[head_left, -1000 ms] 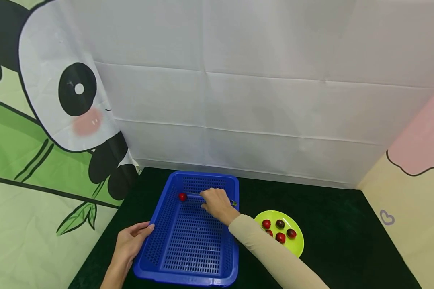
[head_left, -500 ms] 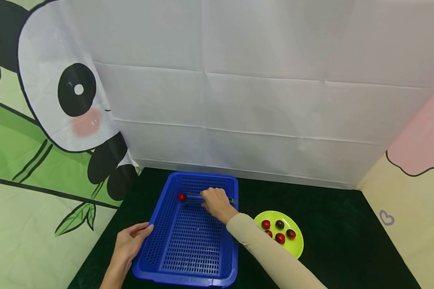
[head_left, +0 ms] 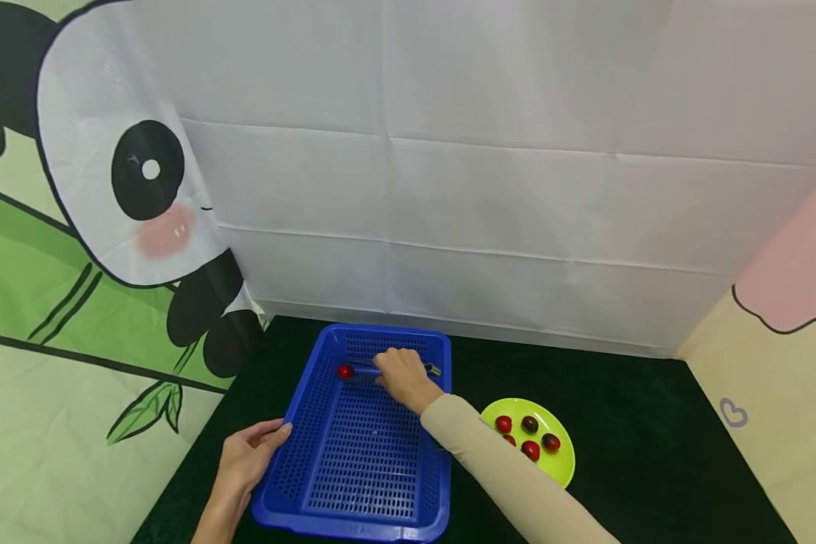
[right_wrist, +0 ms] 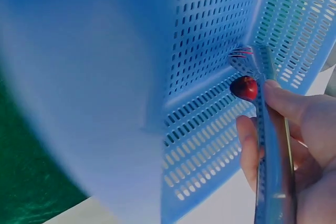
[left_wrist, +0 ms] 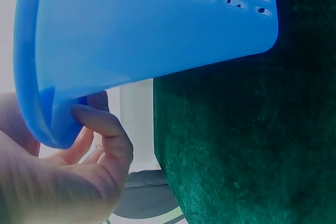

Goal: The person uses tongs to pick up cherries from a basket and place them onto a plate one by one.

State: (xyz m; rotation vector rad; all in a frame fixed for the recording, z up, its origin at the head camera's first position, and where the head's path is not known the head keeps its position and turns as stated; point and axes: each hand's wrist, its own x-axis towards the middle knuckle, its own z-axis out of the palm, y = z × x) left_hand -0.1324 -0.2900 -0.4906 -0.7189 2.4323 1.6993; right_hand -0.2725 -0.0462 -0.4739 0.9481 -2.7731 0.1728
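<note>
A blue perforated plastic basket (head_left: pixel 415 529) lies lengthwise before me. At its left side my left hand (head_left: pixel 248 453) grips the rim, thumb and fingers round the edge, as the left wrist view (left_wrist: pixel 105 140) also shows. Inside the basket's far part, my right hand (head_left: pixel 404 378) holds metal tongs (right_wrist: pixel 278 171) with a fork-shaped end and a spoon-shaped end. At the tongs' tips is a round red fruit (head_left: pixel 345 372), cherry-like, near the far left wall. Whether the tips squeeze it is hard to tell. The tongs' yellow-green rear end (head_left: pixel 434 369) sticks out right of the hand.
Right of the basket stands a lime-green plate (head_left: pixel 559 470) with several dark red fruits (head_left: pixel 530 451), partly behind the right sleeve (head_left: pixel 489 457). A dark green cloth (head_left: pixel 653 453) covers the table. A white sheet (head_left: pixel 476 196) hangs behind.
My right hand has shifted slightly away and left, and the tongs' rear end has risen a little. The red fruit stays at the tips. The left hand keeps its hold on the rim.
</note>
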